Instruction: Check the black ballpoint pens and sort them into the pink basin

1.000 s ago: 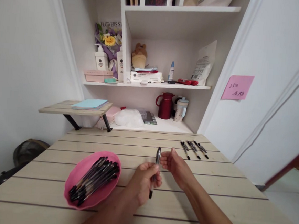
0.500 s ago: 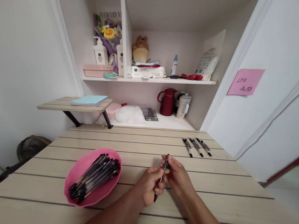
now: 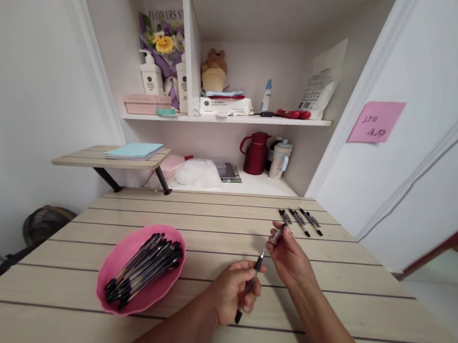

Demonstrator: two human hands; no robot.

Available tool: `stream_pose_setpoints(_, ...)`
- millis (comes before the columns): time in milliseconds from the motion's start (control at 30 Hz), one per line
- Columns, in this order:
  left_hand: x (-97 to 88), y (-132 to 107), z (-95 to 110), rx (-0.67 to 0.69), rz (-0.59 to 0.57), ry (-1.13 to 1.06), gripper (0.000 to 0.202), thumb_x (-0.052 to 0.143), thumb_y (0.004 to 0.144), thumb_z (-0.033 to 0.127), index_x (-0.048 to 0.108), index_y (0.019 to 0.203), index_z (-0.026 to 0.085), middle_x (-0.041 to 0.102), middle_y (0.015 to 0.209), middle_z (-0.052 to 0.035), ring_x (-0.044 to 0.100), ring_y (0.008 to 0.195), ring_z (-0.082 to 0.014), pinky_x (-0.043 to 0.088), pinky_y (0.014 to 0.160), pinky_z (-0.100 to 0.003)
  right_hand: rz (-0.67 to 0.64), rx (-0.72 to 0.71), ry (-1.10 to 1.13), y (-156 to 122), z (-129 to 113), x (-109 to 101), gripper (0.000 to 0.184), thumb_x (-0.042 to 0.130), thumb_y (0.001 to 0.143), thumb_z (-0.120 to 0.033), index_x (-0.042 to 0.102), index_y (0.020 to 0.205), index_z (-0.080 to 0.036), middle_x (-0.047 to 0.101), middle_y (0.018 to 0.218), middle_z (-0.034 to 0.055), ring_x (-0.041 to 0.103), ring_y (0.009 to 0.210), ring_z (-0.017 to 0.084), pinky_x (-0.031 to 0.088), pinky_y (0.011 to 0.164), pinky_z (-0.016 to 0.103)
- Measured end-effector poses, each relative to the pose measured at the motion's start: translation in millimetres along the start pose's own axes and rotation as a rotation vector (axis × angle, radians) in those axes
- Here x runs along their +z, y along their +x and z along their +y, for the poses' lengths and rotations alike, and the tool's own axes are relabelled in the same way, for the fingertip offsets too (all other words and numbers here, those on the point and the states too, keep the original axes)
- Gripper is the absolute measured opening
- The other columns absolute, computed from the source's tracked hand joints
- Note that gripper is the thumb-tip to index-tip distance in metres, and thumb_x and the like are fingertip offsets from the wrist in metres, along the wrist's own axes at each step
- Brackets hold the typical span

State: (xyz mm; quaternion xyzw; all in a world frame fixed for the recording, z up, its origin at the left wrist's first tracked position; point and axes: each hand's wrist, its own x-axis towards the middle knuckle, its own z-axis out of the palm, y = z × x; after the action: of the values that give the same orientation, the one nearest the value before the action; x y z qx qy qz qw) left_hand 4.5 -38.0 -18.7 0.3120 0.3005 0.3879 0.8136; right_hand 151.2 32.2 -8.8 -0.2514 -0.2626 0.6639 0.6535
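Observation:
My left hand [image 3: 232, 293] is closed round a black pen [image 3: 250, 285] held upright over the wooden table [image 3: 322, 300], its bare tip pointing up. Just right of it, my right hand [image 3: 290, 256] pinches the pen's cap [image 3: 277, 234], pulled clear of the tip. To the left stands a pink bowl [image 3: 127, 253] filled with several black pens [image 3: 145, 269]. Three black pens [image 3: 299, 221] lie side by side on the table beyond my right hand.
White shelves at the back hold a red jug [image 3: 254, 153], a cup, bottles, a plush toy and a flower bouquet. A small wooden riser [image 3: 106, 161] with a blue notebook stands at the back left. A pink note [image 3: 375, 122] sticks to the right wall.
My right hand met the pen top, then pulled the cap off and moved up and right with it. The left hand kept hold of the pen body.

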Motion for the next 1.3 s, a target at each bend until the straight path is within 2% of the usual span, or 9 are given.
stream_pose_setpoints(133,-2.5,2,3,0.049,0.054,-0.019,0.03,0.056,0.073,0.029,0.053,0.1,0.017,0.053,0.056,0.0037,0.034,0.032,-0.003,0.019,0.037,-0.019,0.081,-0.025,-0.168,6,4,-7,0.02,0.071,0.063,-0.029,0.065,0.079,-0.017,0.054,0.058,-0.0037,0.046,0.046,0.006,0.04,0.04,0.018)
stream_pose_setpoints(333,-5.9,6,6,0.124,0.102,-0.016,0.028,0.056,0.072,0.03,0.053,0.096,0.017,0.052,0.057,0.0043,0.034,0.032,-0.0022,0.018,0.035,-0.018,0.065,0.094,-0.222,6,16,-8,0.022,0.074,0.059,-0.024,0.062,0.076,-0.016,0.058,0.059,-0.0014,0.052,0.048,0.01,0.044,0.042,0.021)
stream_pose_setpoints(500,-9.4,9,8,0.156,0.135,0.009,0.026,0.053,0.073,0.029,0.052,0.096,0.016,0.052,0.058,0.0043,0.035,0.032,-0.0026,0.019,0.034,-0.018,0.097,0.07,-0.273,8,23,-14,0.026,0.077,0.053,-0.022,0.059,0.072,-0.018,0.059,0.063,-0.0008,0.054,0.052,0.01,0.046,0.044,0.021)
stream_pose_setpoints(633,-10.0,10,9,0.174,0.154,0.018,0.027,0.054,0.072,0.029,0.052,0.096,0.016,0.052,0.057,0.0046,0.036,0.032,-0.0026,0.02,0.034,-0.018,0.121,-0.011,-0.657,20,18,-20,0.025,0.071,0.058,-0.032,0.058,0.074,-0.02,0.063,0.068,0.0021,0.059,0.06,0.014,0.048,0.054,0.027)
stream_pose_setpoints(767,-11.3,11,8,0.179,0.148,0.013,0.029,0.056,0.071,0.03,0.053,0.096,0.015,0.052,0.057,0.0043,0.036,0.032,-0.0027,0.02,0.034,-0.018,0.146,-0.043,-0.966,49,-8,-30,0.019,0.061,0.066,-0.037,0.058,0.078,-0.022,0.061,0.059,0.0008,0.057,0.056,0.015,0.045,0.052,0.027)
stream_pose_setpoints(900,-12.8,12,6,0.183,0.132,0.021,0.028,0.056,0.071,0.03,0.054,0.095,0.015,0.052,0.057,0.0043,0.036,0.032,-0.0028,0.02,0.033,-0.018,0.113,-0.056,-1.33,87,-45,-39,0.015,0.058,0.065,-0.032,0.06,0.069,-0.018,0.056,0.048,-0.0011,0.053,0.048,0.015,0.04,0.049,0.026)
stream_pose_setpoints(1000,-13.0,13,5,0.182,0.13,0.019,0.029,0.056,0.071,0.03,0.054,0.095,0.015,0.052,0.057,0.0042,0.036,0.032,-0.0024,0.021,0.034,-0.018,0.031,-0.063,-1.594,111,-63,-40,0.011,0.056,0.065,-0.025,0.065,0.067,-0.019,0.06,0.052,0.0006,0.056,0.057,0.016,0.04,0.058,0.026)
stream_pose_setpoints(1133,-13.1,14,5,0.19,0.122,0.009,0.029,0.057,0.07,0.031,0.054,0.094,0.014,0.052,0.057,0.0042,0.035,0.031,-0.0022,0.02,0.033,-0.018,-0.086,-0.063,-1.855,135,-63,-34,0.017,0.054,0.065,-0.017,0.069,0.071,-0.021,0.068,0.076,0.0031,0.06,0.079,0.018,0.04,0.072,0.025)
stream_pose_setpoints(1300,-13.4,15,4,0.187,0.131,0.002,0.028,0.055,0.072,0.031,0.054,0.094,0.015,0.052,0.057,0.0041,0.035,0.031,-0.0023,0.02,0.032,-0.018,-0.165,-0.035,-2.053,158,-48,-27,0.022,0.054,0.064,-0.012,0.07,0.076,-0.019,0.068,0.087,0.0066,0.059,0.087,0.02,0.04,0.075,0.024)
